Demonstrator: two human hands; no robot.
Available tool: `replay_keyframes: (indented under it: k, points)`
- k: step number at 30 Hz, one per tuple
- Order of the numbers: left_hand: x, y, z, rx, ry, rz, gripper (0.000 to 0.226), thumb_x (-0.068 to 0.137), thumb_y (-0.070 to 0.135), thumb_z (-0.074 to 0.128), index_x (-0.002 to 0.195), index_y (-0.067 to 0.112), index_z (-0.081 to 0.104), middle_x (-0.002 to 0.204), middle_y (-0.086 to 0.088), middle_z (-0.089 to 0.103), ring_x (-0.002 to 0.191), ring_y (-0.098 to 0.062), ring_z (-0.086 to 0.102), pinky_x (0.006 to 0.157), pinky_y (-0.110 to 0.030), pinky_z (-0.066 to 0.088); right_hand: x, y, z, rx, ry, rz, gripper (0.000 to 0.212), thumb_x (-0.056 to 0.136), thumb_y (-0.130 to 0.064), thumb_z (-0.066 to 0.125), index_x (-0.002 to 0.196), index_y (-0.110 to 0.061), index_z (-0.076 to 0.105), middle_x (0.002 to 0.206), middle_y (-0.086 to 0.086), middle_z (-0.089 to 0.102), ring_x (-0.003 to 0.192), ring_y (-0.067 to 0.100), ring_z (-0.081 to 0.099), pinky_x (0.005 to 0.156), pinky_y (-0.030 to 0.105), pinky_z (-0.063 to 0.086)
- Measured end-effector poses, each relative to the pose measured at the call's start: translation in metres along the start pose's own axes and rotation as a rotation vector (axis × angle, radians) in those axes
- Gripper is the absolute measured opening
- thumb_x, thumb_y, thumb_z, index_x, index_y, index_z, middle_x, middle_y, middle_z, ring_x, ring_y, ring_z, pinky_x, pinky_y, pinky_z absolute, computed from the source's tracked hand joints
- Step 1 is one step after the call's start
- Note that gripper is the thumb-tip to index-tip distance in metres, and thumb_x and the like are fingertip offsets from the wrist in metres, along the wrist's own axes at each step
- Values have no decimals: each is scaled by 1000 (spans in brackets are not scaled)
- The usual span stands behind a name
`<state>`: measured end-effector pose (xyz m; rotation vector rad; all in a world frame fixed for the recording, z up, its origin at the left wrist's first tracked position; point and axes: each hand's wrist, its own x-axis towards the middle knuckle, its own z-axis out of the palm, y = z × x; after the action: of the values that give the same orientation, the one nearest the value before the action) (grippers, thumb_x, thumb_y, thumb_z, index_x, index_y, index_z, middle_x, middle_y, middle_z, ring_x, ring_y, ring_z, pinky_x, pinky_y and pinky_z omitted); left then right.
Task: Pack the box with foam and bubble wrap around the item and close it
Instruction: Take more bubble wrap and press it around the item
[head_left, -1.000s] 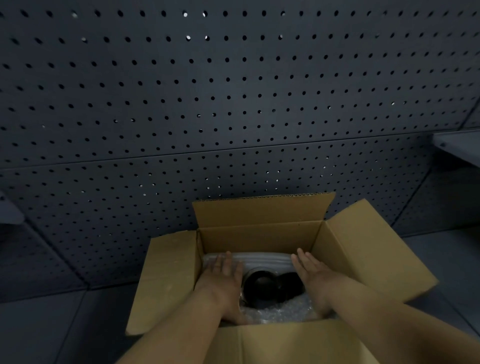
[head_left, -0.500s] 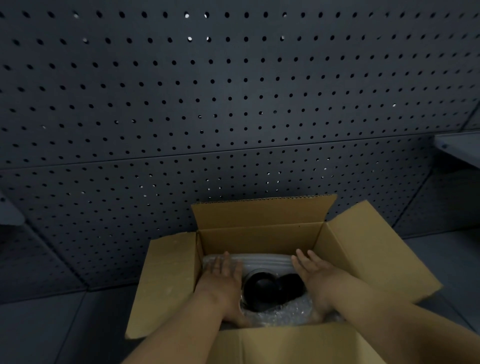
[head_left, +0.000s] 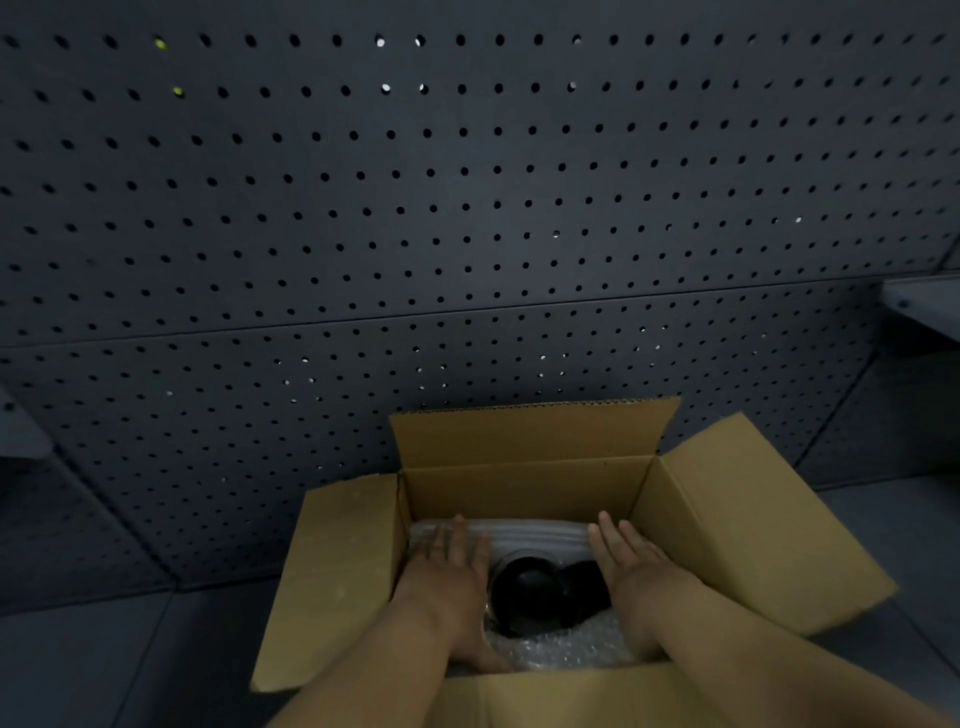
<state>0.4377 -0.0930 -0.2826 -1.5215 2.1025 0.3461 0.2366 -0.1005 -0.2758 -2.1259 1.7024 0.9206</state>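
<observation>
A cardboard box (head_left: 727, 519) stands open on a dark grey tabletop (head_left: 104, 665), pushed up close to a dark pegboard wall (head_left: 467, 208) whose rows of small round holes fill most of the view. A horizontal seam crosses the pegboard above the box, and a few holes let through pinpoints of light. The light in the room is dim, and a grey ledge (head_left: 924, 306) juts out at the far right, with another ledge edge barely showing at the far left.

All four flaps are folded outward: one stands up behind the hands against the wall, one spreads to the left of the left hand (head_left: 447, 577), one slopes out to the right of the right hand (head_left: 631, 564), and the near flap lies under both forearms.

Both hands reach down into the box. The left hand lies flat, palm down, fingers together and extended, resting on the packing at the box's left side. The right hand is flat too, its fingers extended and slightly apart, set on edge at the right side; neither grips anything.

Between the hands sits a round black item (head_left: 530, 590). White foam (head_left: 535, 532) curves just beyond the fingertips, and bubble wrap (head_left: 566, 647) lies between the wrists, nearer the body than the item.
</observation>
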Motion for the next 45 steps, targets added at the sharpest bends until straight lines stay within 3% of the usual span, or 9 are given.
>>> replay_keyframes:
  k: [5,19,27,32,36,45]
  points:
    - [4,-4,-3,26,-3,31,126,70,74,59,150,9,-13,158,-18,-17,147,-34,-12,120,-46,1,-3,9,-8,19,-67,-73,100,91,-13,55,145,-8,-29,154,8,-33,146,28,-21,122,36,3]
    - [0,8,0,78,31,-21,132,66,82,55,150,7,-15,157,-21,-19,147,-35,-9,121,-42,2,2,-2,6,-64,6,17,109,87,-16,61,143,-7,-32,153,9,-35,146,28,-20,121,36,-1]
    - [0,2,-1,38,56,-8,127,67,78,58,152,10,-9,159,-17,-14,148,-31,-7,121,-42,5,1,5,0,41,8,-42,107,89,-20,60,144,-10,-30,154,6,-34,147,25,-19,122,33,1]
    - [0,-6,-7,-31,9,11,125,68,76,61,153,12,-5,160,-14,-12,148,-30,-4,120,-43,9,-7,14,-11,144,-21,-121,123,79,-44,72,147,-12,-26,156,2,-30,147,23,-18,121,33,3]
    - [0,-3,-5,-40,-3,0,122,70,71,63,153,12,-4,159,-17,-15,146,-36,8,119,-42,18,-5,12,-8,125,7,-117,122,80,-46,70,147,-12,-25,157,3,-29,147,24,-17,120,33,3]
    - [15,-2,6,-75,-36,1,129,67,71,67,152,10,-8,158,-18,-18,145,-38,12,118,-42,23,12,8,3,98,9,-90,126,77,-49,71,146,-11,-28,155,5,-31,147,26,-19,122,38,1]
